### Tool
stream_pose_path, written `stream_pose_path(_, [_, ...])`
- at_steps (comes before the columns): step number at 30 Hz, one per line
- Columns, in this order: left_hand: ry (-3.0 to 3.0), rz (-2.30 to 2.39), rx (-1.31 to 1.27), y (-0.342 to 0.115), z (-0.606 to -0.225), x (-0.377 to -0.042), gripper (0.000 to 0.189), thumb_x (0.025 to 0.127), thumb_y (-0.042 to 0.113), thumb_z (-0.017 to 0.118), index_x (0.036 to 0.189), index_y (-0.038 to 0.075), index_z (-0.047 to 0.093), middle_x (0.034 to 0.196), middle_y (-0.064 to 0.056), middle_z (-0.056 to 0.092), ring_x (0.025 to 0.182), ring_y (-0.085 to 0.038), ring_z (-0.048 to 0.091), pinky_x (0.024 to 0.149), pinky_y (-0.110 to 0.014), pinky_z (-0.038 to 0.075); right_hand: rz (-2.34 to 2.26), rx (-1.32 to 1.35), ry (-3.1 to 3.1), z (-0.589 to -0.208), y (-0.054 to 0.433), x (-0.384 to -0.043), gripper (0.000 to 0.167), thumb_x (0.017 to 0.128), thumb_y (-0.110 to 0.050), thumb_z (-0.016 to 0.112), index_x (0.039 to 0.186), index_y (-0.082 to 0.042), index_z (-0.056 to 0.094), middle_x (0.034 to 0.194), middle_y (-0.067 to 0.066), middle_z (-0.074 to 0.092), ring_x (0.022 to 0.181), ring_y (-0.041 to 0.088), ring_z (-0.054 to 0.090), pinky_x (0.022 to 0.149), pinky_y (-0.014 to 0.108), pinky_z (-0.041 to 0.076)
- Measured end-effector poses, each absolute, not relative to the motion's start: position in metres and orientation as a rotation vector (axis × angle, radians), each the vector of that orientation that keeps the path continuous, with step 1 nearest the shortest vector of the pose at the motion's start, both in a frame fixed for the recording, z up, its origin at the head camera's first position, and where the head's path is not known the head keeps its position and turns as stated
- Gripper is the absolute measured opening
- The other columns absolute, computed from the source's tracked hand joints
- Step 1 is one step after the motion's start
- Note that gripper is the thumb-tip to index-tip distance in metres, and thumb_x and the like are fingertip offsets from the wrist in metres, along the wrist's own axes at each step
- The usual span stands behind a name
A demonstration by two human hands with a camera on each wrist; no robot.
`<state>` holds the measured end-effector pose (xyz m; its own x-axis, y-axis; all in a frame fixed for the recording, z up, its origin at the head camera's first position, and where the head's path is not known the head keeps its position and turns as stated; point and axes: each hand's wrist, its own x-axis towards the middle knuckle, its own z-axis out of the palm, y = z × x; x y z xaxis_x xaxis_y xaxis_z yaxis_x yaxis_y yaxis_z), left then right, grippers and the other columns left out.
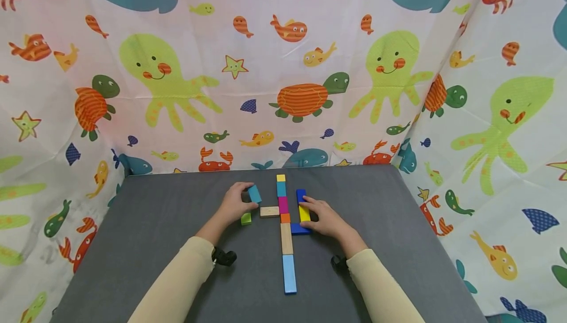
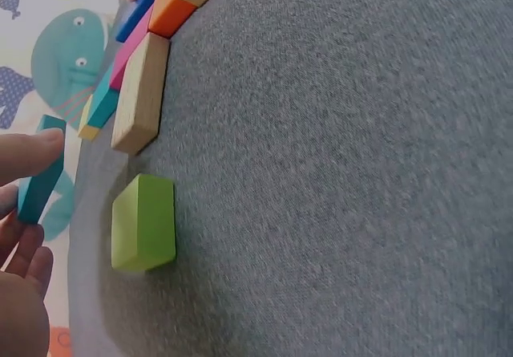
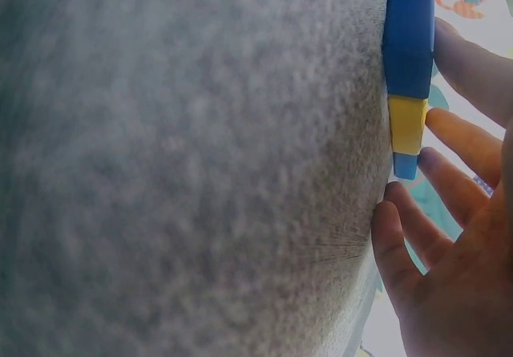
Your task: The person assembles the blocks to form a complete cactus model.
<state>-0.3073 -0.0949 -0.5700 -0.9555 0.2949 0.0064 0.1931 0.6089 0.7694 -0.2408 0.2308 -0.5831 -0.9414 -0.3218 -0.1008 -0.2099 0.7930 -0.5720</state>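
Note:
My left hand (image 1: pixel 231 205) pinches a teal block (image 1: pixel 254 194) between thumb and fingers, above the table. Below it a light green block (image 2: pixel 144 225) stands on the cloth, near a plain wooden block (image 1: pixel 269 212). My right hand (image 1: pixel 331 220) lies beside a yellow block (image 1: pixel 304 213), its fairly straight fingers touching the row's outer side. Beyond the yellow one is a blue block (image 1: pixel 300 195); another blue block (image 1: pixel 301 229) lies crosswise at its near end. A column runs between the hands, with magenta (image 1: pixel 283 205) and orange (image 1: pixel 285 218) blocks in its middle.
Yellow (image 1: pixel 281 178) and teal (image 1: pixel 281 189) blocks form the column's far end. A long wooden block (image 1: pixel 287 239) and a light blue block (image 1: pixel 289 274) form its near end. Grey cloth (image 1: pixel 376 274) covers the table; a patterned sea-animal curtain (image 1: pixel 266 86) hangs behind.

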Motion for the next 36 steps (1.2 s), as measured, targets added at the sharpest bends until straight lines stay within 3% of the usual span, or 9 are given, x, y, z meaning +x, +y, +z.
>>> stream_pose_path(21, [2.698, 1.120, 0.400, -0.073, -0.581, -0.317, 0.069, 0.093, 0.014, 0.084, 0.155, 0.009, 0.054, 0.161, -0.017, 0.049, 0.150, -0.040, 0.043, 0.120, -0.058, 0.038, -0.839, -0.415, 2.794, -0.580, 0.229, -0.241, 0.067, 0.099, -0.037, 0.076, 0.159, -0.018, 0.052, 0.173, 0.004, 0.035, 0.156, 0.037, 0.032, 0.122, 0.061, 0.033])
stream_pose_path(36, [2.651, 1.114, 0.395, -0.071, -0.581, -0.319, 0.068, 0.093, 0.014, 0.083, 0.156, 0.011, 0.055, 0.161, -0.017, 0.049, 0.149, -0.041, 0.044, 0.118, -0.060, 0.039, -0.816, -0.421, 2.802, -0.581, 0.231, -0.241, 0.067, 0.099, -0.037, 0.076, 0.158, -0.016, 0.052, 0.172, 0.005, 0.036, 0.156, 0.037, 0.034, 0.122, 0.061, 0.034])
